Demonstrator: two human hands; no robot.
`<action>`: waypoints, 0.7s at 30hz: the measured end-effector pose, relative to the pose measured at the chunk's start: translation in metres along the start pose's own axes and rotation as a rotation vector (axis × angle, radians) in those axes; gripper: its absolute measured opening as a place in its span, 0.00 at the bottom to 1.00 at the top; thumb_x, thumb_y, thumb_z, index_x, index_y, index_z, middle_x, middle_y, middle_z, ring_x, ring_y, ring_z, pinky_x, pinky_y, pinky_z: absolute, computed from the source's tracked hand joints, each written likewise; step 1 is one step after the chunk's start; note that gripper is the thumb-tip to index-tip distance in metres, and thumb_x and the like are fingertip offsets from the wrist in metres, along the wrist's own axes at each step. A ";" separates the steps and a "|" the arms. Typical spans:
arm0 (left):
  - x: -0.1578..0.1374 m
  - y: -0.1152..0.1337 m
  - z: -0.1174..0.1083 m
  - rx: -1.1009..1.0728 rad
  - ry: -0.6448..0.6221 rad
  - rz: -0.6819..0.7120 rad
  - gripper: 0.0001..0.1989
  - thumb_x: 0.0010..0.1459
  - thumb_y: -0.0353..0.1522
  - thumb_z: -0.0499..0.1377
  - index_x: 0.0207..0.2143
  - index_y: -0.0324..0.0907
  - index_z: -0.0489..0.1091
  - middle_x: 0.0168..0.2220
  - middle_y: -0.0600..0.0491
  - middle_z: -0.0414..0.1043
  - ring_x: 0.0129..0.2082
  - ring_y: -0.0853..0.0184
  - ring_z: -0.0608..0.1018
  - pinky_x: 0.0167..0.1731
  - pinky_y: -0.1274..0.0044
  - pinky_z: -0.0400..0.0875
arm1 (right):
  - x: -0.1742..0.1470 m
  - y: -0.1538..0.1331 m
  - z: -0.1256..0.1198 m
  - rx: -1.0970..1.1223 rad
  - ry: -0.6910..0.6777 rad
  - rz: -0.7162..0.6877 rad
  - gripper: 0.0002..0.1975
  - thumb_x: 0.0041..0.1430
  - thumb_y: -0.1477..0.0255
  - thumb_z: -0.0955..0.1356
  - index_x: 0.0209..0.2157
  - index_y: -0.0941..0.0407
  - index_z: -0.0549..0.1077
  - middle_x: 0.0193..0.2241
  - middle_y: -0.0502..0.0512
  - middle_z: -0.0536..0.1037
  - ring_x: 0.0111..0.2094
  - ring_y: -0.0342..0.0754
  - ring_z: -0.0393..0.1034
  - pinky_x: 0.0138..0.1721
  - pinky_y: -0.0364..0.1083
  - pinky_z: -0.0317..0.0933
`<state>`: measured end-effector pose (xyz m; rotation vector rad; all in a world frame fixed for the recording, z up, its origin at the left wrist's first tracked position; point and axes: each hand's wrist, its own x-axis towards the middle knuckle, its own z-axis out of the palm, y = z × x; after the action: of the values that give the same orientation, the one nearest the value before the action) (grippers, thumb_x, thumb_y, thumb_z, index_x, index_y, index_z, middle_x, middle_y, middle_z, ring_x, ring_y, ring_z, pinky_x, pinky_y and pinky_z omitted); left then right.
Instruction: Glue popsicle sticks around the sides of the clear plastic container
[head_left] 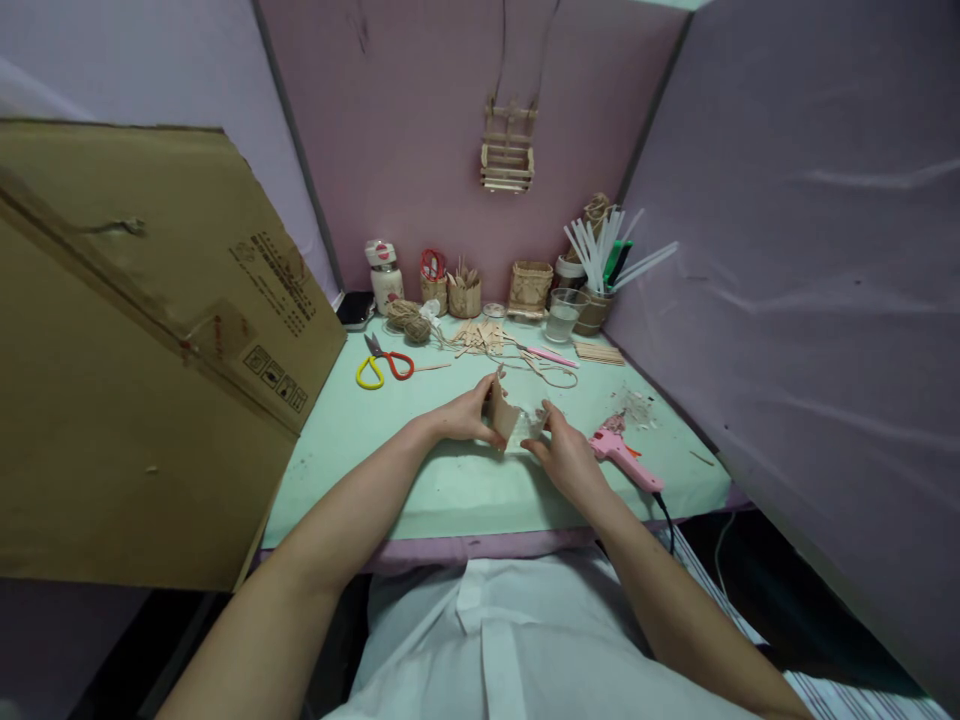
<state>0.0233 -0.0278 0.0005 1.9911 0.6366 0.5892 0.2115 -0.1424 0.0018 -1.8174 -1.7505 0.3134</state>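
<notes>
Above the near middle of the table, both hands hold a small tan craft piece (504,420) with upright sides and a pale, partly see-through part at its right. My left hand (469,412) grips its left panel between thumb and fingers. The thumb and fingertips of my right hand (561,447) pinch the right side. What the piece is made of is too small to tell. A pink hot glue gun (626,460) lies just right of my right hand, its cord running off the front edge.
Scissors (386,365), a twine ball (412,322), loose wooden sticks (480,337) and a pink pen-like tool (551,356) lie farther back. A water cup (564,318) and a holder of glue sticks (592,318) stand back right. Cardboard (150,380) borders the left.
</notes>
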 end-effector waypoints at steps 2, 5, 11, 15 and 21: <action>0.000 -0.002 -0.001 -0.003 0.002 0.008 0.64 0.31 0.36 0.76 0.67 0.43 0.44 0.56 0.42 0.64 0.58 0.52 0.69 0.59 0.61 0.62 | 0.000 0.000 -0.001 0.009 0.002 -0.003 0.33 0.55 0.72 0.69 0.61 0.58 0.59 0.45 0.65 0.80 0.47 0.60 0.76 0.42 0.53 0.68; 0.001 -0.003 -0.005 0.001 0.012 0.013 0.63 0.31 0.34 0.75 0.67 0.43 0.44 0.58 0.41 0.64 0.59 0.52 0.69 0.60 0.61 0.61 | -0.002 -0.004 -0.003 0.022 0.029 -0.012 0.32 0.55 0.71 0.69 0.61 0.57 0.60 0.47 0.65 0.79 0.48 0.60 0.75 0.42 0.53 0.67; 0.001 0.004 -0.014 -0.024 -0.017 0.033 0.62 0.31 0.30 0.75 0.67 0.44 0.48 0.61 0.40 0.63 0.62 0.50 0.66 0.62 0.61 0.58 | -0.004 -0.012 0.002 0.018 0.059 0.000 0.31 0.55 0.70 0.69 0.60 0.60 0.61 0.47 0.67 0.78 0.48 0.61 0.75 0.45 0.55 0.67; 0.001 0.003 -0.021 -0.021 -0.059 0.030 0.54 0.33 0.33 0.74 0.64 0.44 0.56 0.61 0.44 0.66 0.60 0.51 0.69 0.61 0.62 0.61 | -0.008 -0.012 0.009 0.060 0.041 0.007 0.30 0.56 0.71 0.68 0.60 0.61 0.61 0.47 0.68 0.78 0.46 0.59 0.75 0.46 0.55 0.68; 0.001 -0.005 -0.037 0.152 -0.012 0.011 0.47 0.33 0.36 0.74 0.59 0.44 0.65 0.60 0.45 0.68 0.60 0.51 0.69 0.61 0.60 0.60 | -0.020 -0.006 0.016 0.154 0.055 -0.059 0.27 0.57 0.70 0.67 0.58 0.57 0.63 0.46 0.64 0.77 0.47 0.57 0.74 0.47 0.56 0.68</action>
<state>0.0001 -0.0021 0.0130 2.1395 0.6808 0.5485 0.1959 -0.1578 -0.0124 -1.6476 -1.6901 0.3608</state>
